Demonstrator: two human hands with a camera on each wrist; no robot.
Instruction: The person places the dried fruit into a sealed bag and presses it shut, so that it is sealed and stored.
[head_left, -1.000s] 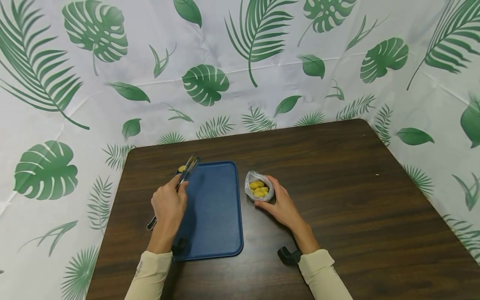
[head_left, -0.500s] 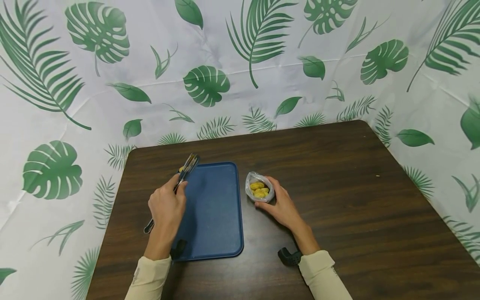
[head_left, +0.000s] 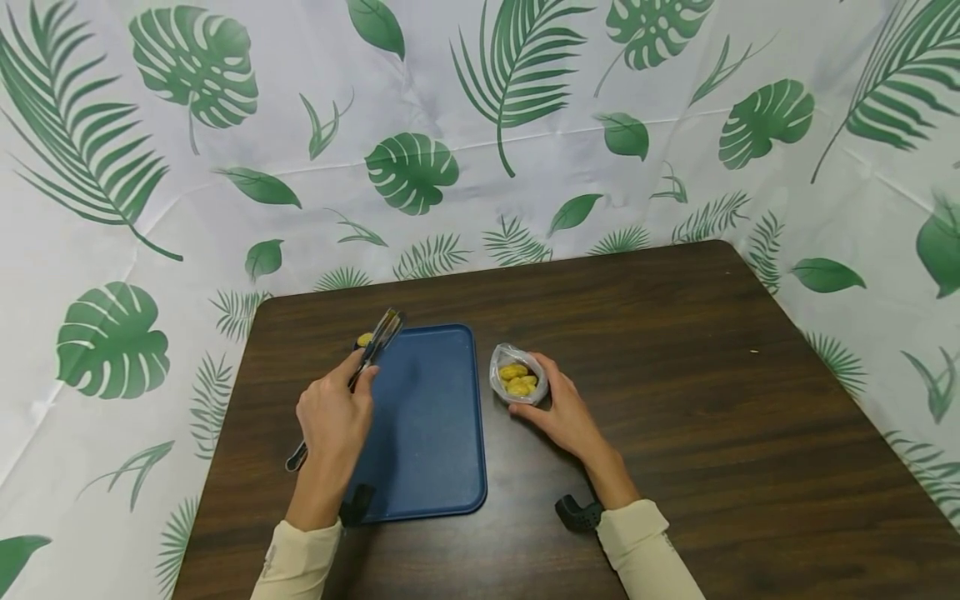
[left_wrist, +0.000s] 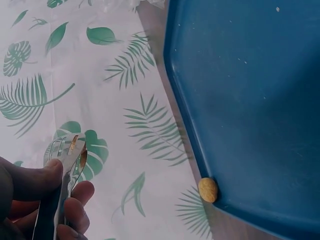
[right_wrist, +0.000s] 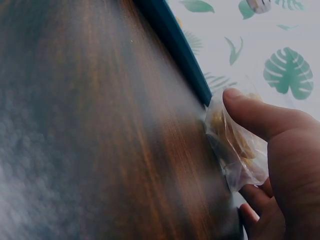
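My left hand (head_left: 335, 417) grips a pair of metal tongs (head_left: 384, 330), with the tips raised over the far-left corner of a blue tray (head_left: 431, 417). Something golden-brown shows between the tips in the left wrist view; whether it is a held piece or a reflection, I cannot tell. At that corner of the tray sits one small, roundish yellow piece (left_wrist: 208, 190), apart from the tongs. Right of the tray, my right hand (head_left: 561, 414) curls round a clear plastic bag (head_left: 495, 375). Several yellow pieces (head_left: 517, 381) lie inside its open mouth.
A dark wood-grain table (head_left: 675, 375) bears the tray and bag. Behind it and at both sides hangs a white cloth (head_left: 322, 250) printed with green leaves. A tiny pale scrap (head_left: 754, 351) lies on the table's right part. White specks dot the tray in the left wrist view.
My left hand has shifted slightly left and nearer, carrying the tongs. The tongs' tips have swung a little right over the last half second, uncovering more of the corner piece. The right hand stays still.
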